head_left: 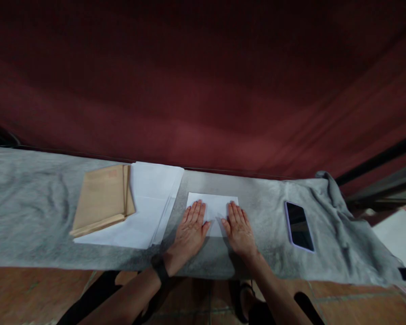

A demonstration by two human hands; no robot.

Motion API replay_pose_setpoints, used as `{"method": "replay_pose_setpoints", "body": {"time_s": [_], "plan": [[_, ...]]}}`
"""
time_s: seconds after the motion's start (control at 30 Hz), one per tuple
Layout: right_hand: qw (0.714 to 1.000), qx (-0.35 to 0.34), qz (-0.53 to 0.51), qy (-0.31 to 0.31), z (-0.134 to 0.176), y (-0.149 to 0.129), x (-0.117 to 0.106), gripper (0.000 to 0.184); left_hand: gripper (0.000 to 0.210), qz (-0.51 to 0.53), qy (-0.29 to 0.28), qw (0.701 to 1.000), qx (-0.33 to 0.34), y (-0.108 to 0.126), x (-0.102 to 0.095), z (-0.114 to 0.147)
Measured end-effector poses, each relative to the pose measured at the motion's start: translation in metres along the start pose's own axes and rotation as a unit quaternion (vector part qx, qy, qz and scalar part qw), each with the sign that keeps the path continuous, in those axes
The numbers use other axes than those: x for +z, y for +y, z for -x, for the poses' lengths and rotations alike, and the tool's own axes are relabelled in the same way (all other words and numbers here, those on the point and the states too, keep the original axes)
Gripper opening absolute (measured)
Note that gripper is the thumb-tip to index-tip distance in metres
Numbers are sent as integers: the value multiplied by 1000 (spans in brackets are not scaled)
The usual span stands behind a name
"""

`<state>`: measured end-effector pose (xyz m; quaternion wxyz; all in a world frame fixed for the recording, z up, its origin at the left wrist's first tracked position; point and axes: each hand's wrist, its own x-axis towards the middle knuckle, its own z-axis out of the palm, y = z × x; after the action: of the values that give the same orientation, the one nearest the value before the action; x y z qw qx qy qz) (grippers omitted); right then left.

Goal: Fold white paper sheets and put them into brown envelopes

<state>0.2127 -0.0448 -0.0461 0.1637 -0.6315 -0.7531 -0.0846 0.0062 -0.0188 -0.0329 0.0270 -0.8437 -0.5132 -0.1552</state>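
Observation:
A small white sheet of paper [216,210], perhaps folded, lies on the grey cloth in front of me. My left hand [190,228] rests flat on its left side, fingers stretched out and pointing away from me. On the right side of the sheet, my right hand [239,230] also lies flat with its fingers extended. Neither hand grips anything. Both palms hide the lower corners of the paper. Left of my left hand is a stack of larger white sheets [152,189], with brown envelopes [103,194] lying on top of its left part.
A phone [299,227] with a purple edge lies to the right on the grey cloth [27,207], which is wrinkled at both ends. A dark red wall-like surface [203,104] rises behind the cloth's far edge. White paper [401,237] sits at the far right.

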Motion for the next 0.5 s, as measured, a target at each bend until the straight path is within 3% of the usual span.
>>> {"method": "replay_pose_setpoints", "body": {"time_s": [0.5], "plan": [[999,32,33,-14,4,17,-2,62,63,5,29,997,-66,-17,1,-3]]}}
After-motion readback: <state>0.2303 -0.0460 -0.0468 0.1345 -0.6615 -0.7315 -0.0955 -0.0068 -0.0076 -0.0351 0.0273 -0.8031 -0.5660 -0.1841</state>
